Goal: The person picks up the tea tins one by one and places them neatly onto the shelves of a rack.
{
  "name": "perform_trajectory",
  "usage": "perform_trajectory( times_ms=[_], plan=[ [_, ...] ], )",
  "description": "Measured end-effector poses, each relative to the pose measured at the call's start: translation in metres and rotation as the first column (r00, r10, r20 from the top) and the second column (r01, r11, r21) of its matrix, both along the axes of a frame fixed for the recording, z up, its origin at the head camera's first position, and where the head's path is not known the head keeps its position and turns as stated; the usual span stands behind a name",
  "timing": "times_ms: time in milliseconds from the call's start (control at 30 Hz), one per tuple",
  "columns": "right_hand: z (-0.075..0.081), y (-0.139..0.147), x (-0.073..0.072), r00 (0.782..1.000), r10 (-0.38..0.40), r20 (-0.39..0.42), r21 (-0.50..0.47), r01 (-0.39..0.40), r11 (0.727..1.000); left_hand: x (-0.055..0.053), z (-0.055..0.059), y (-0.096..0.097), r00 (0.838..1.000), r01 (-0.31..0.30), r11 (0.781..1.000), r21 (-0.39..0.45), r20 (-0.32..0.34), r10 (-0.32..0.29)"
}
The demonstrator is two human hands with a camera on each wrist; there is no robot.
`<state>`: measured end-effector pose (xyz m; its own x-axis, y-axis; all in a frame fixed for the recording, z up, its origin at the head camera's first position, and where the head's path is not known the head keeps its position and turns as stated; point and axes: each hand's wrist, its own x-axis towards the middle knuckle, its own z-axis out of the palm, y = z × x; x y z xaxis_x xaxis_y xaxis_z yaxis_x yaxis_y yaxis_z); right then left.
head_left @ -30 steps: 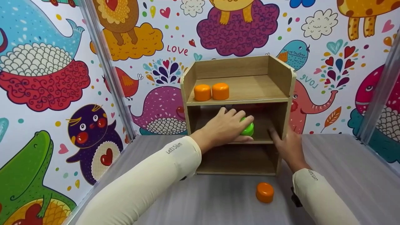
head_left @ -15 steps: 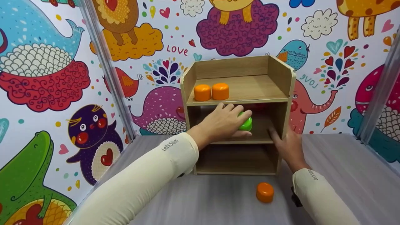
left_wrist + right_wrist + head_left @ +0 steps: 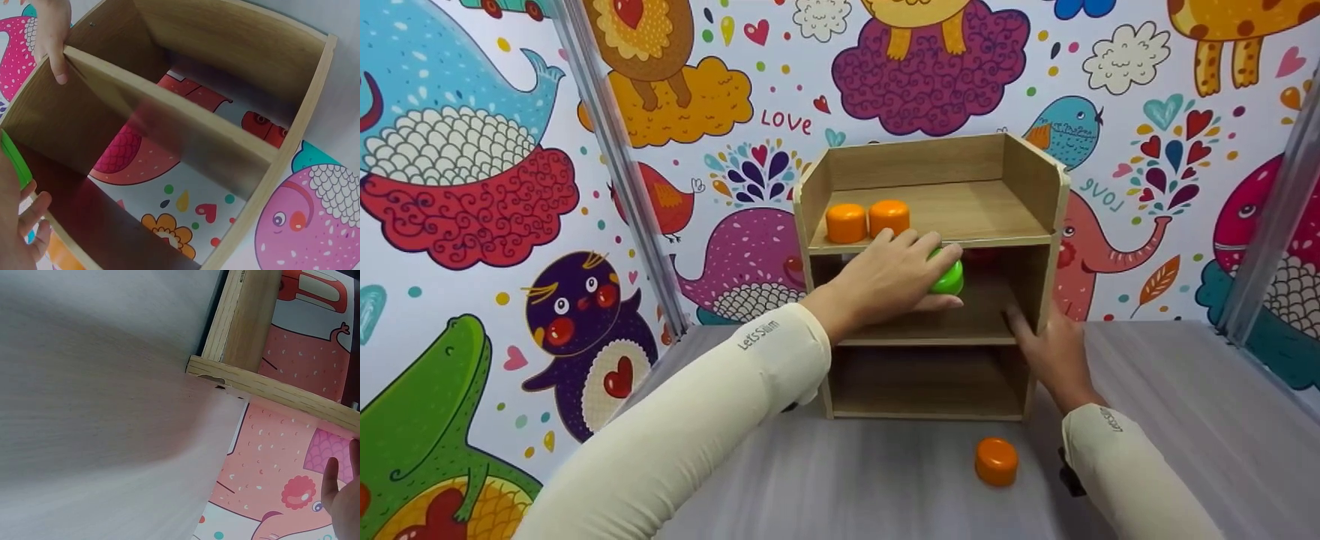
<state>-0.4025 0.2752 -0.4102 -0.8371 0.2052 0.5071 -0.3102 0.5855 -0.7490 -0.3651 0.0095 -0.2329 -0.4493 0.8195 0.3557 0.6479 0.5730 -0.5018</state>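
Note:
In the head view, my left hand (image 3: 881, 277) holds a glossy green rounded cylinder (image 3: 949, 279), fingers over it and thumb below. It is in front of the middle compartment of a small wooden shelf (image 3: 952, 199), just under the top board's front edge. Part of the cylinder (image 3: 16, 160) also shows at the left edge of the left wrist view. My right hand (image 3: 1057, 356) grips the shelf's right side panel, thumb on the inside and fingers outside. Two orange cylinders (image 3: 846, 223) stand side by side at the top board's front left; my left fingertips overlap the right one (image 3: 889, 216).
A third orange cylinder (image 3: 996, 461) stands on the grey table (image 3: 1155, 390) in front of the shelf's right side. Cartoon-printed walls (image 3: 780, 67) rise behind and on both sides. The shelf's open back shows the printed wall in the left wrist view.
My left hand has lifted the green cylinder from the middle compartment's front, up and slightly left to near the top board's edge. The right hand keeps its grip in place.

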Motion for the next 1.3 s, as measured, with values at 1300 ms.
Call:
perform_trajectory(
  times_ms=[1300],
  plan=[
    [0.0,0.001,0.002,1.0,-0.003,0.02,0.009,0.003,1.0,-0.022,0.047,0.016,0.984,-0.163,0.979,0.124,-0.053,0.171]
  ],
)
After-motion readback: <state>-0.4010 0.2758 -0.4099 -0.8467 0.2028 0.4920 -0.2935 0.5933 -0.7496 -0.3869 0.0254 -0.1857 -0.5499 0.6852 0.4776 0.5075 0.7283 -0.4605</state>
